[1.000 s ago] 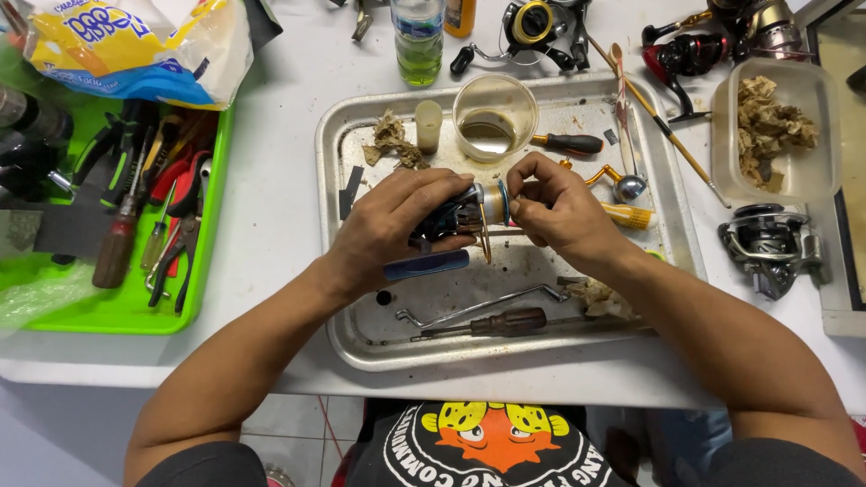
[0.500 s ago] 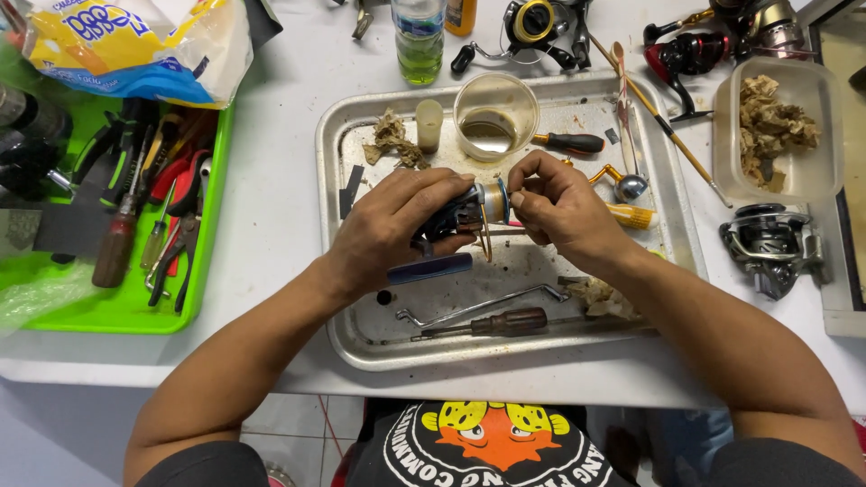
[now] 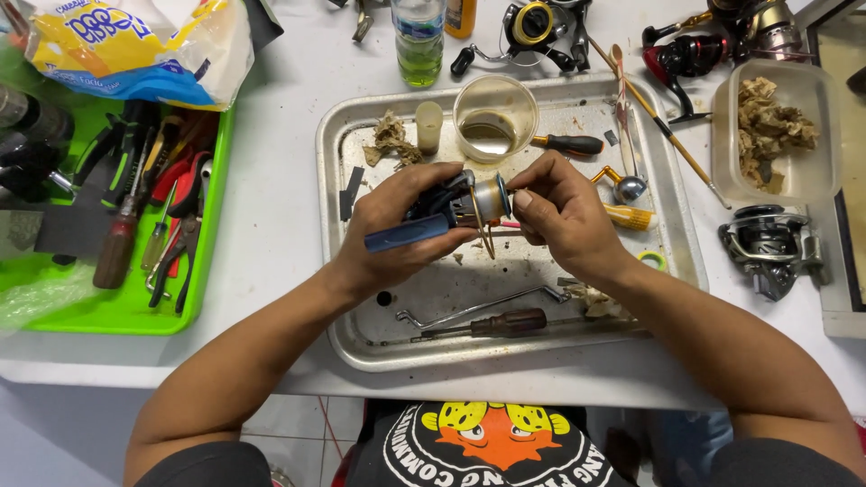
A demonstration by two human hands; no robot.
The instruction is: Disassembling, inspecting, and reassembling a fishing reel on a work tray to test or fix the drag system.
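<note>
White surface (image 3: 280, 225) fills the view, cluttered w/ fishing gear. Biggest item is the metal tray (image 3: 356, 347) in the centre, grimy, holding loose bits; left of it sits the green tray (image 3: 194, 316) full of pliers and screwdrivers, w/ a plastic bag (image 3: 135, 45) behind it. Right side: clear tub (image 3: 816, 180) of dirty wadding, a dark spinning reel (image 3: 767, 248) just below it, more reels along the back edge. On the metal tray I see a plastic cup (image 3: 494, 117) w/ brownish liquid, a wooden-handled screwdriver (image 3: 505, 322), a bent wire bail (image 3: 478, 307), a black-handled screwdriver (image 3: 568, 144).

Progress, as I judge it: reel looks partly stripped, since parts lie loose on the tray and nothing looks reassembled. Cleaning or refitting seems mid-way, w/ plenty left.

Both forearms come in from the bottom corners and meet over the tray's middle, held above it. My left hand (image 3: 388, 239) is wrapped round the reel body (image 3: 442, 203), fingers curled shut on it, a blue handle (image 3: 406, 236) poking out under the thumb. My right hand (image 3: 564, 212) pinches the silver spool (image 3: 492, 197) end, thumb and forefinger pressed on it, other fingers folded. Reel is off the tray, between the two hands, approx level w/ the cup's near side.
</note>
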